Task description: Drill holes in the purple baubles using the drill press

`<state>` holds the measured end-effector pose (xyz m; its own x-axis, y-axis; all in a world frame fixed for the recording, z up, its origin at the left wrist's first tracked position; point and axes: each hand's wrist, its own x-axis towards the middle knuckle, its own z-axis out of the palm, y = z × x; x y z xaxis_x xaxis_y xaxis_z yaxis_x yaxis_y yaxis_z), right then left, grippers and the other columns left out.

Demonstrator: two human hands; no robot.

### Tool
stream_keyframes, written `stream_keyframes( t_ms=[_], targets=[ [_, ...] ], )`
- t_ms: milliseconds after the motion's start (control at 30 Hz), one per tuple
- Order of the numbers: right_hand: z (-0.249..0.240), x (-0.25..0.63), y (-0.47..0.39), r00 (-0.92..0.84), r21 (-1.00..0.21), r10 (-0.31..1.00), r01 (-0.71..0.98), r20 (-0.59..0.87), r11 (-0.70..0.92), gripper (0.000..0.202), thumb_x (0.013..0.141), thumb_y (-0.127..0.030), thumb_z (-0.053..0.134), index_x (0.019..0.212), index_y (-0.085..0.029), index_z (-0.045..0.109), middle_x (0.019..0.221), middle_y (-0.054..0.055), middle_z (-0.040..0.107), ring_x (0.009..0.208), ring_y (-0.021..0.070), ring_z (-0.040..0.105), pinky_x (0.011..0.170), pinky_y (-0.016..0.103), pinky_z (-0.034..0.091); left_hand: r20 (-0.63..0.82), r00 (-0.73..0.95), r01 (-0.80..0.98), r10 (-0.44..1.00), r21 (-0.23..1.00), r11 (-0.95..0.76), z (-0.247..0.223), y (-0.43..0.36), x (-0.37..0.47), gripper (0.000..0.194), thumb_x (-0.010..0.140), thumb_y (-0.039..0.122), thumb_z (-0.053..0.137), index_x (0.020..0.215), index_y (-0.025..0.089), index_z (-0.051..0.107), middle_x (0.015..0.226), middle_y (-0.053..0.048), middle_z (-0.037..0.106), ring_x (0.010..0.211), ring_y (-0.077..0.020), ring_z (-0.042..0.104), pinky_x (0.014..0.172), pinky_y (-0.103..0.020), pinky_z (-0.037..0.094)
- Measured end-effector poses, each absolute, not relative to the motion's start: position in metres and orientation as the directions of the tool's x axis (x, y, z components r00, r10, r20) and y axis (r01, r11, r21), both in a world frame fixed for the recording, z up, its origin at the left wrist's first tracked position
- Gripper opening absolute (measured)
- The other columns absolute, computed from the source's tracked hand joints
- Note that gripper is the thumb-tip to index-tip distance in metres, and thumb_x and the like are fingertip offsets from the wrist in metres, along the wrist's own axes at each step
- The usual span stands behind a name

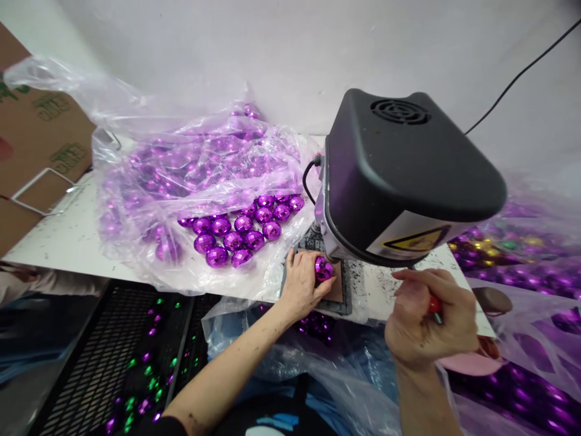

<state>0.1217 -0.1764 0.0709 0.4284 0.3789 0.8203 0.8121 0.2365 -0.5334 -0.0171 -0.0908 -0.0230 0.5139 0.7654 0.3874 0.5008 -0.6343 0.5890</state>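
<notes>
My left hand (305, 283) grips a shiny purple faceted ball (324, 269) between thumb and fingers, over a brown pad on the dark base of a bench machine (408, 163). The machine's black housing overhangs the ball's right side. To the right, my right hand (429, 315) is closed around a red knob (434, 304), which shows between its fingers. Left of the machine, many purple balls (233, 241) lie in an open clear plastic bag (200, 127) on the white table (367, 287).
A cardboard box (40, 133) stands at the far left. Below the table is a black mesh crate (104, 351) with green and purple balls. More bagged purple balls (531, 393) are at the right, and a black cable (521, 75) runs along the wall.
</notes>
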Motion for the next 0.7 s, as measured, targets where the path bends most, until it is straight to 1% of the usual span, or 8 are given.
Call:
stream_keyframes(
  t_ms=[67, 200, 300, 400, 500, 600, 700],
  targets=[
    [0.068, 0.12, -0.172, 0.452, -0.543, 0.339, 0.799, 0.825, 0.257, 0.011, 0.086, -0.014, 0.057, 0.088, -0.009, 0.066, 0.074, 0.004, 0.059, 0.068, 0.0068, 0.058, 0.059, 0.02, 0.04, 0.39, 0.513, 0.507, 0.765, 0.581, -0.636, -0.023, -0.091, -0.017, 0.041, 0.089, 0.036, 0.066, 0.123, 0.02, 0.05, 0.124, -0.01, 0.06, 0.121, -0.0272, 0.053, 0.119, -0.054, 0.026],
    [0.063, 0.118, -0.164, 0.445, -0.508, 0.248, 0.786, 0.86, 0.353, 0.009, 0.085, -0.016, 0.058, 0.088, -0.01, 0.064, 0.073, 0.003, 0.06, 0.066, 0.0078, 0.058, 0.06, 0.022, 0.045, 0.393, 0.502, 0.518, 0.77, 0.576, -0.632, -0.022, -0.092, -0.016, 0.04, 0.087, 0.036, 0.069, 0.12, 0.02, 0.051, 0.117, -0.009, 0.061, 0.116, -0.0266, 0.055, 0.119, -0.054, 0.026],
    [0.061, 0.117, -0.16, 0.465, -0.513, 0.217, 0.778, 0.858, 0.362, 0.008, 0.085, -0.016, 0.057, 0.087, -0.01, 0.063, 0.067, 0.001, 0.056, 0.067, 0.0094, 0.059, 0.062, 0.025, 0.048, 0.403, 0.498, 0.52, 0.768, 0.57, -0.636, -0.023, -0.092, -0.016, 0.04, 0.087, 0.036, 0.069, 0.119, 0.02, 0.05, 0.113, -0.008, 0.061, 0.113, -0.026, 0.056, 0.119, -0.054, 0.027],
    [0.06, 0.115, -0.158, 0.474, -0.516, 0.204, 0.777, 0.856, 0.361, 0.009, 0.087, -0.016, 0.055, 0.086, -0.011, 0.062, 0.064, 0.0, 0.052, 0.067, 0.0093, 0.058, 0.062, 0.024, 0.047, 0.417, 0.5, 0.519, 0.759, 0.558, -0.648, -0.024, -0.092, -0.016, 0.04, 0.088, 0.036, 0.068, 0.119, 0.019, 0.049, 0.111, -0.008, 0.061, 0.111, -0.0255, 0.056, 0.119, -0.053, 0.027],
    [0.054, 0.114, -0.156, 0.466, -0.506, 0.199, 0.784, 0.862, 0.36, 0.008, 0.087, -0.016, 0.054, 0.09, -0.013, 0.061, 0.068, 0.0, 0.054, 0.069, 0.0087, 0.058, 0.064, 0.025, 0.047, 0.42, 0.502, 0.516, 0.756, 0.556, -0.651, -0.026, -0.092, -0.016, 0.041, 0.088, 0.036, 0.068, 0.12, 0.02, 0.048, 0.11, -0.008, 0.06, 0.111, -0.025, 0.056, 0.118, -0.053, 0.028],
    [0.04, 0.113, -0.155, 0.452, -0.508, 0.234, 0.789, 0.861, 0.346, 0.011, 0.087, -0.015, 0.052, 0.094, -0.014, 0.06, 0.075, 0.001, 0.058, 0.068, 0.0072, 0.055, 0.063, 0.024, 0.046, 0.418, 0.504, 0.515, 0.756, 0.557, -0.652, -0.028, -0.092, -0.016, 0.04, 0.089, 0.038, 0.066, 0.12, 0.02, 0.047, 0.11, -0.008, 0.06, 0.111, -0.0253, 0.056, 0.117, -0.053, 0.029],
    [0.033, 0.112, -0.158, 0.446, -0.52, 0.276, 0.789, 0.851, 0.328, 0.01, 0.088, -0.015, 0.05, 0.092, -0.013, 0.06, 0.071, 0.001, 0.056, 0.066, 0.0068, 0.053, 0.062, 0.023, 0.044, 0.425, 0.505, 0.514, 0.751, 0.551, -0.658, -0.029, -0.092, -0.016, 0.042, 0.09, 0.038, 0.066, 0.122, 0.019, 0.047, 0.111, -0.008, 0.06, 0.113, -0.0258, 0.055, 0.118, -0.053, 0.028]
  ],
)
